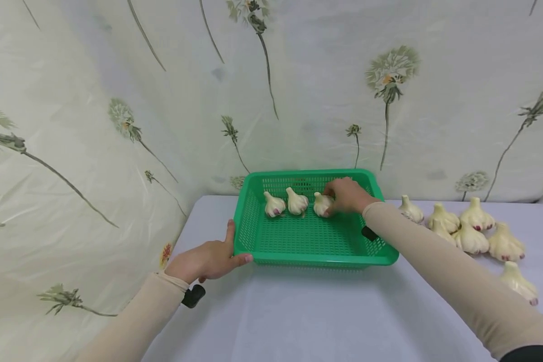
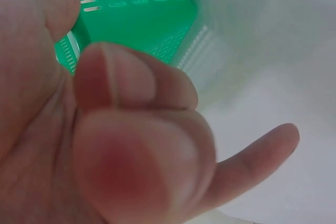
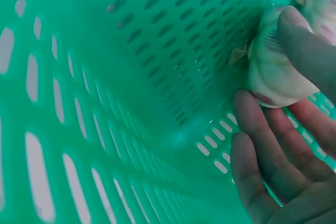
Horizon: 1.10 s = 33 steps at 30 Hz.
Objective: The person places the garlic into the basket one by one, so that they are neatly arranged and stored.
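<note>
Gripping a garlic bulb [image 1: 322, 205] between thumb and fingers, the right hand [image 1: 346, 195] reaches inside a green basket [image 1: 317, 259]. 2 more bulbs [image 1: 297, 202] lie in it, to the left. The left hand [image 1: 205, 259], thumb and index finger spread wide, touches the basket's near left corner. Right of the basket, 7 visible bulbs [image 1: 471, 240] lie on the table [image 1: 317, 317].

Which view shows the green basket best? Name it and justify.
The head view: it shows the green basket nearly whole, rim and floor together. The left wrist view shows a cropped, partly blocked portion; the right wrist view, slotted inner surfaces close up.
</note>
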### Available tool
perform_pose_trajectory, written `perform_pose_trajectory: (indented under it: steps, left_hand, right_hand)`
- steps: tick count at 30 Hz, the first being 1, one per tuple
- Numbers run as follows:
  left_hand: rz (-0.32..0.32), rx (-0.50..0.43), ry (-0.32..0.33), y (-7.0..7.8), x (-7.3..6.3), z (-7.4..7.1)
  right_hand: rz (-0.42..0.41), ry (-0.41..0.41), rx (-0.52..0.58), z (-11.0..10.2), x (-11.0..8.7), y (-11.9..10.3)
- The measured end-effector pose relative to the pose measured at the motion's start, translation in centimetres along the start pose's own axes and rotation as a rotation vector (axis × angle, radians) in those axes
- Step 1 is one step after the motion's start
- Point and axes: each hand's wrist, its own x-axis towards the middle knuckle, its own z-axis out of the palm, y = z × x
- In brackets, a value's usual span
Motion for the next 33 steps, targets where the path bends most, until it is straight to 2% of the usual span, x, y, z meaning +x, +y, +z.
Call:
perform_pose_trajectory:
  steps: [10,19,27,33]
  left_hand:
    - [0.000,-0.004,-0.001,0.1,0.0,-0.1]
    - [0.003,-0.007,0.003,0.1,-0.1,0.0]
    - [-0.005,0.004,0.005,0.3,-0.3,0.0]
    - [-0.004,0.011,0.008,0.3,-0.4,0.1]
  right_hand:
    - [-0.019,-0.039,-0.082,-0.1,-0.2,-0.4]
    - [0.020,-0.082,-0.143,-1.0,-1.1,-1.6]
    - [-0.019,-0.060,-0.151,-3.9,-3.4,-2.5]
    - [-0.029,-0.050,-0.172,-7.5,-6.5,-2.3]
